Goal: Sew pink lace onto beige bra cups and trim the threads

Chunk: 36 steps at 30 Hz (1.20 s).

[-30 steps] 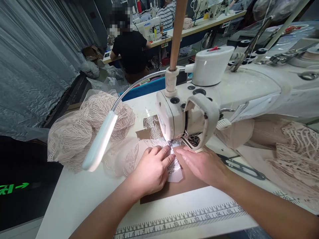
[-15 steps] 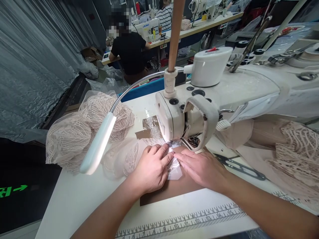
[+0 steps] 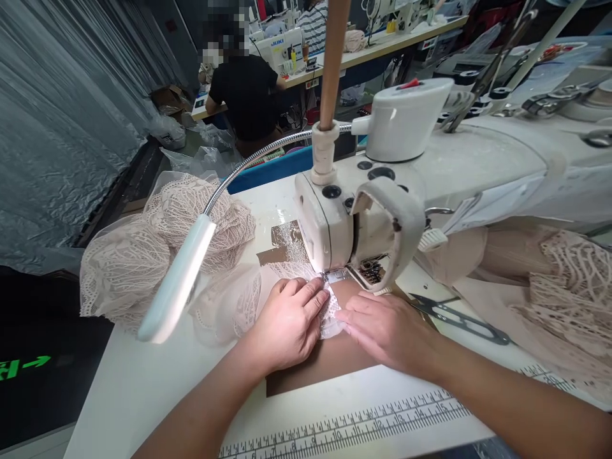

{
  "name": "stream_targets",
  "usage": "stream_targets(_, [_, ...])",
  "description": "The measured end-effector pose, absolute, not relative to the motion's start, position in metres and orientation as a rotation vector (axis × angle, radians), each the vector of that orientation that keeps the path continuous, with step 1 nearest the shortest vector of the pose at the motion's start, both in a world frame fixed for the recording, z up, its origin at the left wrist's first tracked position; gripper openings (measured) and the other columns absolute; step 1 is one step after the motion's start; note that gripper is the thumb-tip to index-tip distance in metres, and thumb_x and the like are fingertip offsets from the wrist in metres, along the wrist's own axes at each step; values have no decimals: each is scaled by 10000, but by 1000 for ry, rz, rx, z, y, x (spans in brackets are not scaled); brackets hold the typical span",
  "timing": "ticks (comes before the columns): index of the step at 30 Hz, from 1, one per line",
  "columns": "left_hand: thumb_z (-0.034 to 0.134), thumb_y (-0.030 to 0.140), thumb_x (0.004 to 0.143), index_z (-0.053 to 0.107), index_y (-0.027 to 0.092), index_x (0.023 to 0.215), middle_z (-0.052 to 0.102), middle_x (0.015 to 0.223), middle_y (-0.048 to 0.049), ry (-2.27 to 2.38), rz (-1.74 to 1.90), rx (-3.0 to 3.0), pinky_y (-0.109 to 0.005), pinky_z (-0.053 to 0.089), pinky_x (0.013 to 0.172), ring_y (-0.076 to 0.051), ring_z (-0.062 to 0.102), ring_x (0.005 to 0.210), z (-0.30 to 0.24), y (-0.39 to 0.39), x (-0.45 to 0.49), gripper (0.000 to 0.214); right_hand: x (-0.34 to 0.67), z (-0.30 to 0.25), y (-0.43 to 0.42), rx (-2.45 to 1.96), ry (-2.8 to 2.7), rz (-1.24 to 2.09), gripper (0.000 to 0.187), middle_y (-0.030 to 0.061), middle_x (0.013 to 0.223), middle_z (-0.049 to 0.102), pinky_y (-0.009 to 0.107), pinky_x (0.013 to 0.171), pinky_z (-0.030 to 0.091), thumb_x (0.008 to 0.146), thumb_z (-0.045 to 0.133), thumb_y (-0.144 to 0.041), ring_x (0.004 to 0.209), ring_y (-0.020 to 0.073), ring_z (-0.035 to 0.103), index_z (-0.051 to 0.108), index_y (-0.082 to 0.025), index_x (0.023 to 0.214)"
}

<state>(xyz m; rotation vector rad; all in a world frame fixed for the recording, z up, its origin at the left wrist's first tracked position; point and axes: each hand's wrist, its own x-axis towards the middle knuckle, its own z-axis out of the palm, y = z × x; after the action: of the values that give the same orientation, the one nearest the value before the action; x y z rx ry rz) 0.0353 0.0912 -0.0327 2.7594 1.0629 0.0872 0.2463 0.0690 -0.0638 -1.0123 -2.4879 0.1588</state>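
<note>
Your left hand [image 3: 291, 322] lies open, flat on pale dotted lace fabric [image 3: 329, 311] near the white sewing machine [image 3: 332, 220]; your right hand [image 3: 382, 325] touches the fabric's right edge, grip unclear

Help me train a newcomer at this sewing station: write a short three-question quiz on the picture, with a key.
1. Multiple choice: which of these lies just to the right of the right hand?
A) a phone
B) a flat metal tool
C) a mug

2. True or false: in the picture, the white lamp head hangs to the left of the left hand.

3. Fill in the blank: near the head of the sewing machine, the left hand rests on pale, patterned ____.

Key: 1. B; 2. True; 3. lace.
</note>
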Motion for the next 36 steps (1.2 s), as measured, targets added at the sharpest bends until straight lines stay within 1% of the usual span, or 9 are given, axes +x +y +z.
stream_targets(4, [430, 232, 867, 513, 133, 1244, 508, 1324, -107, 1077, 90, 2781, -442, 394, 896, -277, 473, 1032, -33, 97, 35, 399, 246, -66, 69, -1040, -2478, 123, 225, 21, 708, 575, 295, 628, 315, 915, 440, -166, 687, 156, 499, 665, -167, 911])
stream_targets(9, [415, 206, 873, 493, 107, 1272, 501, 1341, -111, 1015, 105, 2858, -448, 372, 927, -282, 462, 1097, -36, 95, 34, 418, 247, -68, 70, -1066, -2490, 80, 220, 13, 703, 565, 297, 606, 300, 889, 460, -161, 663, 160, 490, 657, -180, 985])
stream_targets(14, [424, 172, 854, 495, 112, 1279, 500, 1353, -90, 1030, 110, 2854, -437, 378, 923, -270, 469, 1082, -38, 95, 34, 434, 246, -66, 71, -1087, -2498, 93, 228, 11, 692, 566, 289, 585, 303, 889, 454, -165, 635, 153, 496, 660, -178, 987])
stream_targets(20, [438, 157, 844, 495, 101, 1288, 509, 1352, -87, 1101, 108, 2888, -443, 373, 934, -270, 469, 1052, -40, 101, 32, 451, 240, -61, 73, -1170, -2496, 88, 258, 5, 684, 555, 271, 539, 305, 879, 438, -146, 555, 128, 471, 657, -171, 1014])
stream_targets(25, [427, 131, 853, 491, 123, 1297, 505, 1361, -80, 1187, 102, 2909, -452, 358, 948, -264, 479, 1052, -41, 103, 30, 449, 240, -64, 73, -1181, -2521, 85, 262, 25, 746, 584, 262, 553, 340, 881, 460, -174, 627, 143, 532, 639, -169, 1073])
stream_targets(30, [414, 117, 864, 504, 141, 1282, 522, 1343, -82, 1216, 110, 2899, -451, 359, 947, -265, 481, 1063, -42, 103, 30, 428, 240, -63, 74, -1191, -2538, 73, 249, 50, 811, 614, 261, 570, 366, 879, 475, -185, 660, 149, 557, 642, -165, 1062])
stream_targets(36, [435, 128, 850, 495, 125, 1283, 543, 1293, -130, 1273, 160, 2879, -468, 364, 939, -291, 471, 1081, -44, 105, 29, 437, 235, -60, 76, -1245, -2492, 177, 245, 38, 751, 614, 254, 586, 380, 895, 450, -188, 691, 151, 569, 651, -166, 1034])
